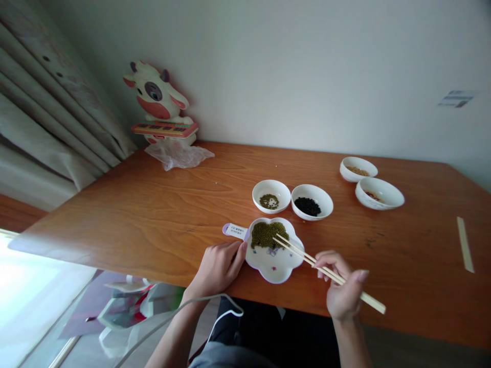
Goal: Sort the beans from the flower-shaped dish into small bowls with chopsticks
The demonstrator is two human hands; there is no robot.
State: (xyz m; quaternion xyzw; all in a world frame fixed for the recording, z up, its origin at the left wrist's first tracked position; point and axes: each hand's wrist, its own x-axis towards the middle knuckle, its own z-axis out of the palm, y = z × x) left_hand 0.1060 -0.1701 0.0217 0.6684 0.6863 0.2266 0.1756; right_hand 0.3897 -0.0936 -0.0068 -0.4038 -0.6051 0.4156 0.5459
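A white flower-shaped dish (274, 268) with a lilac rim and a labelled handle lies near the table's front edge. Green mung beans (264, 235) are heaped in its far part, with a few dark beans at the heap's near side. My left hand (220, 266) is curled at the dish's left side, its thumb against the rim; its other fingertips are hidden. In my right hand (341, 286) is a pair of wooden chopsticks (307, 255), their tips slightly apart over the beans. Behind the dish stand a white bowl (271, 186) with some green beans and a white bowl (322, 197) with black beans.
Farther right stand a bowl (345, 174) of yellowish grains and a bowl (389, 197) with reddish bits. A cow toy (157, 102) with a keyboard and a clear plastic bag (176, 156) are at the back left. A cable (172, 314) crosses my left forearm.
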